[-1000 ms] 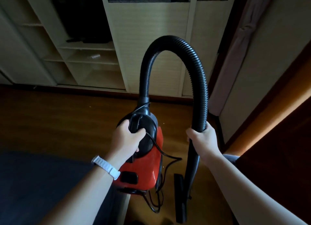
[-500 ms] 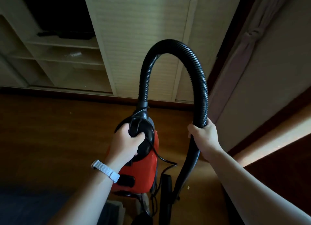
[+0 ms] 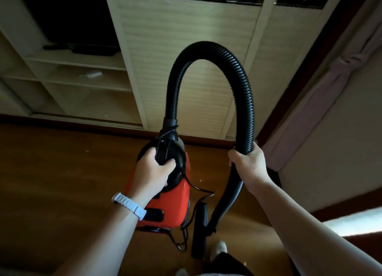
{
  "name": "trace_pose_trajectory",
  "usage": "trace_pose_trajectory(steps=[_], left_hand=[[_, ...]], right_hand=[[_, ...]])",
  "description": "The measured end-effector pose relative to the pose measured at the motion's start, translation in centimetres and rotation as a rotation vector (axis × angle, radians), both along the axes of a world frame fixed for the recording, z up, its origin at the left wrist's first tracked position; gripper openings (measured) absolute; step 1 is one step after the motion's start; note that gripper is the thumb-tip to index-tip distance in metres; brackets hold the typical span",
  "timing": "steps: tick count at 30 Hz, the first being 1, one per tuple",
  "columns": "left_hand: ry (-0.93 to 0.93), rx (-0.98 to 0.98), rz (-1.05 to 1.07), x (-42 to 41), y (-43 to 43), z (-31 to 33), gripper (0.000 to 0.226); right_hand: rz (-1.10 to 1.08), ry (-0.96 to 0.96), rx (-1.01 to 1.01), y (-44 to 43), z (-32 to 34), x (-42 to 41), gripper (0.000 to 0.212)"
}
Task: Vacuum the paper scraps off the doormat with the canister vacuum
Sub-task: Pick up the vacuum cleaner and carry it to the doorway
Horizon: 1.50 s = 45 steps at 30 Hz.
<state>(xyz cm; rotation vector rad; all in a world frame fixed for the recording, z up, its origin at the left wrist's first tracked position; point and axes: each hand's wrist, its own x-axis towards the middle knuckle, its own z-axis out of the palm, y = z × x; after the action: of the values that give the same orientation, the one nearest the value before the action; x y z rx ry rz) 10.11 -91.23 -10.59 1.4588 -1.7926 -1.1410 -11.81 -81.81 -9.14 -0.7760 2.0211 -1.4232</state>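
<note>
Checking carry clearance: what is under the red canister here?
Under the red canister, held by the left hand, lie brown wood floor and a dangling black cord. The floor directly beneath is covered by its body; no doormat shows.

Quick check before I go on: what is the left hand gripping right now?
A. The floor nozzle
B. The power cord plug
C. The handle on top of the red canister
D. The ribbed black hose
C: the left hand is closed around the black handle on the red canister, while the right hand holds the ribbed hose.
</note>
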Motion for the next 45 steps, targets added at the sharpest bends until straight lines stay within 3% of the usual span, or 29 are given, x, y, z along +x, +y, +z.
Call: trace_pose_trajectory(steps=[7,13,18,22,28,41,45], left_hand=[[0.054,0.1,0.018,-0.9,-7.2,-2.2,0.01],[0.057,0.169,0.129,-2.5,-14.2,-2.5,0.016],[0.037,0.147,0.35,-3.0,-19.4,-1.7,0.011],[0.123,0.151,0.526,-1.7,-22.1,-1.0,0.015],[0.043,0.072,0.762,3.1,-25.7,-0.8,0.015],[0.117,0.142,0.87,22.0,-37.8,-2.3,0.01],[0.11,0.107,0.905,27.1,-41.2,-1.1,0.012]], right_hand=[[0.142,-0.071,0.01,-11.3,-1.5,-2.3,0.013],[0.347,-0.091,0.047,-22.7,-2.4,-4.4,0.012],[0.501,-0.05,0.028,-31.1,-2.3,-4.7,0.01],[0.606,0.01,0.04,-36.0,-2.2,-3.0,0.011],[0.775,0.07,0.044,-42.5,-1.7,2.4,0.011],[0.853,0.11,0.123,-58.3,-0.1,22.8,0.016],[0.895,0.118,0.061,-62.0,1.3,28.3,0.012]])
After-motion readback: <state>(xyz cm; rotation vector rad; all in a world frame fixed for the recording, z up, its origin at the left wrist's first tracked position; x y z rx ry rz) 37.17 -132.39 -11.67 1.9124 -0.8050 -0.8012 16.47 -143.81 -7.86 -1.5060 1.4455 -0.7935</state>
